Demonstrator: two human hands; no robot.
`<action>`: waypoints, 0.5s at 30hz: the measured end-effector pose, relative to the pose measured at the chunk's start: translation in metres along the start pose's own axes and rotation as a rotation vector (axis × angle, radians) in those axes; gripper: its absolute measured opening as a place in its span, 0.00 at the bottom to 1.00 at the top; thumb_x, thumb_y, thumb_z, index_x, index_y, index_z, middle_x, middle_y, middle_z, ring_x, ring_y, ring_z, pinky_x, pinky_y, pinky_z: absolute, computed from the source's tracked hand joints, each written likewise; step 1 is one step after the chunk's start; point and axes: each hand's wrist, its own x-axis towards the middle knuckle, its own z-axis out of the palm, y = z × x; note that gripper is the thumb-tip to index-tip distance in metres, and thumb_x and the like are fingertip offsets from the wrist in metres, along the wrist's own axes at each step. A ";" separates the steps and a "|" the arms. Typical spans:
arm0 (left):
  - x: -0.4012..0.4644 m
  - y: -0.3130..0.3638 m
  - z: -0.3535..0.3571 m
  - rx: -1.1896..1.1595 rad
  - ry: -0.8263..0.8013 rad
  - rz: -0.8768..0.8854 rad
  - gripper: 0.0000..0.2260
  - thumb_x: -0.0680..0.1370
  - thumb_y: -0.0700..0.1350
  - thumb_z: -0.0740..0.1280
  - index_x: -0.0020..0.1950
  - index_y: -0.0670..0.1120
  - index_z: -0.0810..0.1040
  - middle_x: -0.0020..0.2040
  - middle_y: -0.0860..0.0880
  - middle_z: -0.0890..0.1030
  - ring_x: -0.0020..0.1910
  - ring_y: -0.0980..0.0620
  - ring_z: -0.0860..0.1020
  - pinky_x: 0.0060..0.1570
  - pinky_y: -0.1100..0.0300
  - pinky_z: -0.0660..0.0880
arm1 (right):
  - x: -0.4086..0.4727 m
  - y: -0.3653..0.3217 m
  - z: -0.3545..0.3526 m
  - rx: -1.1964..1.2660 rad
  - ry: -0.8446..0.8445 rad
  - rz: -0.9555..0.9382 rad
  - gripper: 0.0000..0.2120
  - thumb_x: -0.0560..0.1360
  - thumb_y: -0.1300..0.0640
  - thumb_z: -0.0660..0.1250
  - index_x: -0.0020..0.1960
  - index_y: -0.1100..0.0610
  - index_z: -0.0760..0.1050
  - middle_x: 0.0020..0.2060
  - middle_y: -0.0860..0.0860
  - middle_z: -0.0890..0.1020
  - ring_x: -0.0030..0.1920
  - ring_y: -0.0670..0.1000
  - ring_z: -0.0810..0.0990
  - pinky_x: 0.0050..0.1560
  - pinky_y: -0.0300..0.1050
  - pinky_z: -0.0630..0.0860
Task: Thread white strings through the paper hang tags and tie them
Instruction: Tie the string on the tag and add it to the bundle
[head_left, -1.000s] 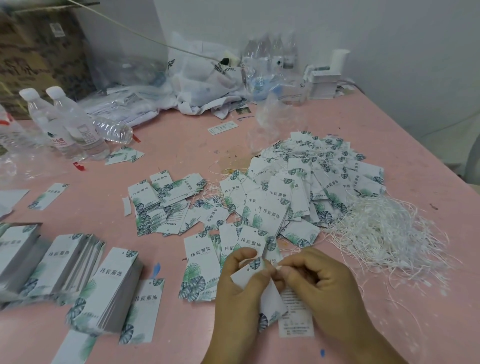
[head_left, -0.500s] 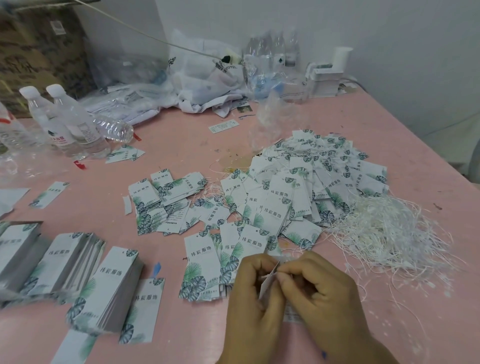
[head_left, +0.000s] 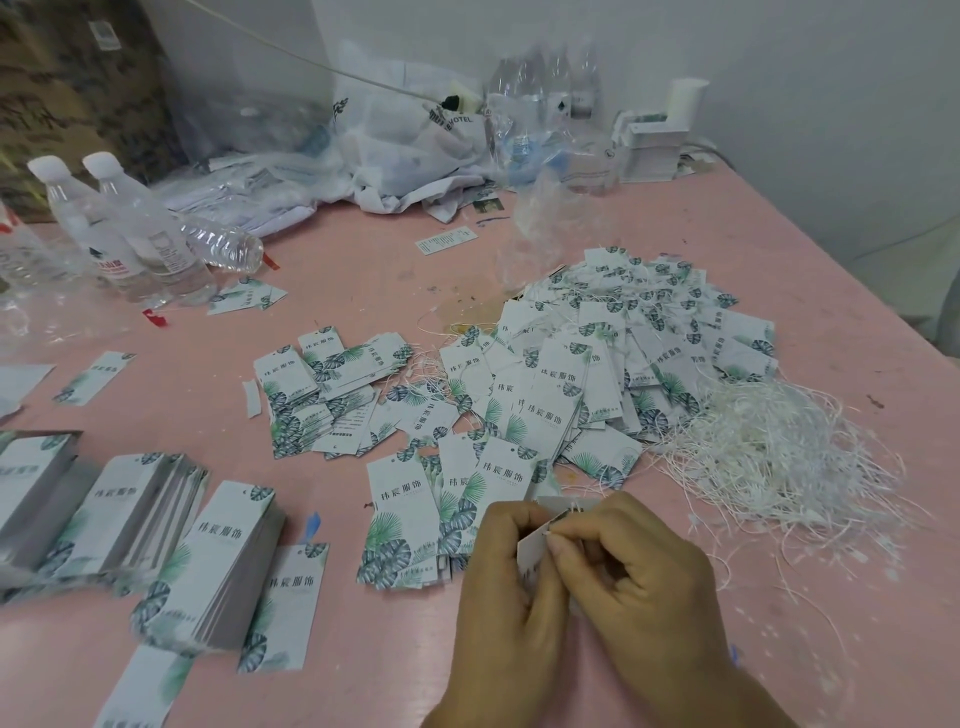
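My left hand (head_left: 506, 587) grips a white paper hang tag (head_left: 531, 552) edge-on near the table's front edge. My right hand (head_left: 631, 577) pinches a thin white string (head_left: 569, 512) at the tag's top corner, right against the left hand's fingertips. Most of the tag is hidden between my hands. A loose heap of white strings (head_left: 769, 457) lies to the right. Behind my hands, a big pile of leaf-printed tags with strings (head_left: 623, 353) spreads over the pink table (head_left: 363, 270). Flat tags (head_left: 402, 519) lie just left of my hands.
Neat stacks of tags (head_left: 218, 566) stand at the front left. A smaller scatter of tags (head_left: 322, 395) lies mid-table. Water bottles (head_left: 130, 228) stand at the back left, with crumpled plastic bags (head_left: 415, 140) and a white box (head_left: 654, 150) along the back.
The tag, held face-up a second ago, has been turned edge-on between my hands. Both hands drew closer together and my right fingers moved to the tag's top.
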 end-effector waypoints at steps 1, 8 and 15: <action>0.000 0.000 -0.001 0.015 -0.007 0.007 0.08 0.80 0.45 0.65 0.52 0.59 0.76 0.47 0.52 0.83 0.45 0.53 0.82 0.43 0.64 0.76 | 0.000 0.000 0.000 0.003 -0.003 0.009 0.03 0.73 0.52 0.69 0.41 0.48 0.80 0.34 0.40 0.75 0.31 0.39 0.74 0.30 0.36 0.72; 0.001 0.004 -0.005 0.200 -0.074 0.085 0.17 0.78 0.37 0.62 0.59 0.59 0.75 0.54 0.55 0.81 0.50 0.57 0.81 0.47 0.60 0.77 | 0.004 0.001 -0.005 0.179 -0.067 0.235 0.04 0.68 0.56 0.73 0.40 0.47 0.80 0.33 0.44 0.77 0.31 0.42 0.74 0.34 0.29 0.69; 0.001 0.006 -0.011 0.122 -0.139 -0.030 0.15 0.72 0.46 0.62 0.58 0.57 0.77 0.47 0.54 0.80 0.38 0.59 0.76 0.35 0.59 0.74 | 0.012 0.009 -0.013 0.428 -0.211 0.467 0.09 0.66 0.54 0.75 0.45 0.46 0.81 0.26 0.43 0.69 0.29 0.41 0.67 0.31 0.34 0.69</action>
